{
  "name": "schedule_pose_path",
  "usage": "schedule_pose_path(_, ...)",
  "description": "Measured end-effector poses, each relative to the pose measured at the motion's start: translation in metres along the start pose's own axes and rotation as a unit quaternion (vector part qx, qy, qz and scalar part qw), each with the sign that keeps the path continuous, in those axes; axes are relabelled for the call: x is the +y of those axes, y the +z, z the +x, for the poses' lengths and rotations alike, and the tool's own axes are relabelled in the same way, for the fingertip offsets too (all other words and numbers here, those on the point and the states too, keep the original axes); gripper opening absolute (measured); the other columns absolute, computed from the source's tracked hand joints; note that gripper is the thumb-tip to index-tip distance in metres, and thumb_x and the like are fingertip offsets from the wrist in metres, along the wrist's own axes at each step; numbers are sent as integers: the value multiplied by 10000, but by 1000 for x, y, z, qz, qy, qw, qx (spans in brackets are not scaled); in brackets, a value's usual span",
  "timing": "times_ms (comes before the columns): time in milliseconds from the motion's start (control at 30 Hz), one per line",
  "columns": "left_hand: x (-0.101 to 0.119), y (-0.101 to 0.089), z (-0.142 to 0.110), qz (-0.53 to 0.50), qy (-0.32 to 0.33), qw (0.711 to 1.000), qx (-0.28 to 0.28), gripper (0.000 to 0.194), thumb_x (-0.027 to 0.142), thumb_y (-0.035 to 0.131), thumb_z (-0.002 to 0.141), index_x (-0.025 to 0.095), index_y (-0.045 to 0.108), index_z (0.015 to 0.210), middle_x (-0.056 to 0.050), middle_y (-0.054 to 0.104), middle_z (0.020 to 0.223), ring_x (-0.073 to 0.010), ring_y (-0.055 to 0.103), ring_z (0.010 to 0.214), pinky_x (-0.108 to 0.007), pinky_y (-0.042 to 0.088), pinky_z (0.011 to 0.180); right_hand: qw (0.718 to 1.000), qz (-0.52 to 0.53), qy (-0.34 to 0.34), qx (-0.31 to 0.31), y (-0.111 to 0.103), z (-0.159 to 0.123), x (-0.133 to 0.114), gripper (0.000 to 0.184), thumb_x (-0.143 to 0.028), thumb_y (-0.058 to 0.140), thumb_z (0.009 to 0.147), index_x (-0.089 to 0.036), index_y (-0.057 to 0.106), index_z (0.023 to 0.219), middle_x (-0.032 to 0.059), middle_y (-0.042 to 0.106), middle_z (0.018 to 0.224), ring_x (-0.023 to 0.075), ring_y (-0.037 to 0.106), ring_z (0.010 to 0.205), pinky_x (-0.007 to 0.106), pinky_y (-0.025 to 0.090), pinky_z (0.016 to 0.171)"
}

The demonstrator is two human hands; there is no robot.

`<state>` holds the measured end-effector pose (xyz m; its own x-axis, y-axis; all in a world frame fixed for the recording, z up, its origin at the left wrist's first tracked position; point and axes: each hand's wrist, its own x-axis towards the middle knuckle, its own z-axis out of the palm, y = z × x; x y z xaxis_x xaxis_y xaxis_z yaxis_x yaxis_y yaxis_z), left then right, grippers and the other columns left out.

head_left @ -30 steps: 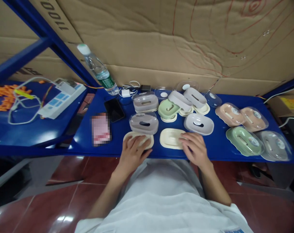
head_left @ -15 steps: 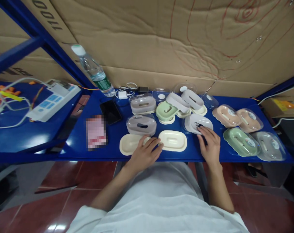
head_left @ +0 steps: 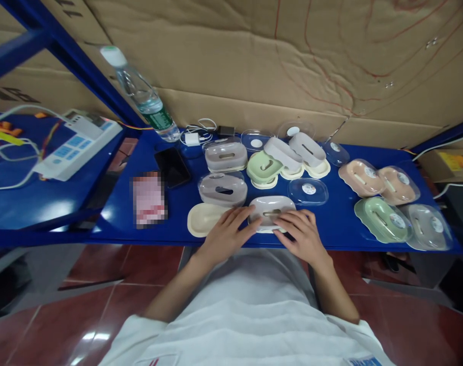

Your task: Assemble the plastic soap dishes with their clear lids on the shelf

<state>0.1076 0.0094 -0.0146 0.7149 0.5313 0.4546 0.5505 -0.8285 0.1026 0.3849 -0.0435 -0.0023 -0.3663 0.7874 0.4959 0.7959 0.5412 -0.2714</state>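
A grey soap-dish insert (head_left: 271,210) now sits on the cream tray at the front edge of the blue shelf (head_left: 338,229). My left hand (head_left: 226,235) touches its left end and my right hand (head_left: 302,235) rests on its right end, fingers spread over it. An empty cream tray (head_left: 201,219) lies just left of my left hand. Behind it stands a grey dish under a clear lid (head_left: 223,189). A loose clear lid (head_left: 308,191) lies behind my right hand.
Further back are a grey dish (head_left: 226,155), a green dish (head_left: 264,168) and two grey inserts (head_left: 296,150). Pink dishes (head_left: 378,180), a green one (head_left: 383,218) and a clear one (head_left: 426,226) lie right. A phone (head_left: 172,166), a water bottle (head_left: 143,99) and a power strip (head_left: 77,145) are left.
My right hand lifted the grey insert off its clear lid and set it on the cream tray. My left hand slid right from the left cream tray to meet it.
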Motion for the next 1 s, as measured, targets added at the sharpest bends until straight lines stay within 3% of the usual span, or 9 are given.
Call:
schedule_pose_path(267, 0, 0, 2, -41, -7, 999, -6, 361, 304, 688, 1050, 238, 685, 1405, -151, 690, 1467, -299, 701, 1256, -479, 556, 1106, 999, -16, -14, -36, -2, 0, 0, 291, -293, 708, 1062, -297, 708, 1353, 64, 776, 1290, 266, 682, 1256, 466, 409, 1094)
schedule_pose_path(400, -2, -13, -2, -69, -5, 997, 20, 381, 305, 646, 1066, 284, 665, 1446, -124, 704, 1455, -275, 707, 1247, -457, 553, 1095, 999, -12, -9, -45, -1, -1, 0, 329, -250, 674, 1076, -304, 690, 1401, 60, 770, 1328, 259, 685, 1254, 473, 414, 1110)
schedule_pose_path(500, -21, -32, -2, -51, -76, 993, 79, 453, 202, 606, 1059, 332, 630, 1491, -99, 693, 1477, -272, 683, 1312, -465, 527, 1124, 998, -8, -6, -63, 0, 1, 0, 330, -262, 642, 1093, -299, 683, 1418, 71, 757, 1361, 267, 678, 1281, 479, 417, 1119)
schedule_pose_path(633, -68, -41, 4, -35, -226, 969, 90, 498, 391, 633, 1066, 253, 599, 1544, -150, 531, 1654, -373, 474, 1563, -590, 440, 1254, 997, -2, -7, -76, 1, 3, 2, 359, -282, 613, 1106, -267, 651, 1463, 95, 724, 1424, 277, 651, 1332, 488, 415, 1150)
schedule_pose_path(767, -93, -35, 9, -90, -244, 964, 56, 448, 464, 572, 1098, 257, 660, 1485, -116, 664, 1528, -305, 626, 1437, -516, 530, 1218, 997, 6, 2, -71, 3, 4, 4, 347, -265, 597, 1109, -281, 660, 1450, 92, 724, 1424, 274, 658, 1329, 493, 435, 1150)
schedule_pose_path(900, -64, -40, 15, -54, -224, 967, 108, 410, 425, 607, 1093, 286, 667, 1474, -97, 690, 1499, -302, 642, 1425, -521, 553, 1204, 999, 6, 17, -52, 6, 0, 7, 468, -261, 623, 1090, -311, 576, 1553, 126, 638, 1538, 315, 625, 1394, 524, 474, 1161)
schedule_pose_path(1000, -22, -39, 22, -39, -170, 977, 122, 439, 365, 669, 1065, 319, 632, 1500, -93, 695, 1486, -322, 634, 1434, -557, 568, 1180, 998, -1, 62, 14, 8, -7, 9, 762, -301, 687, 1053, -358, 322, 1720, 169, 316, 1771, 398, 493, 1538, 585, 491, 1188)
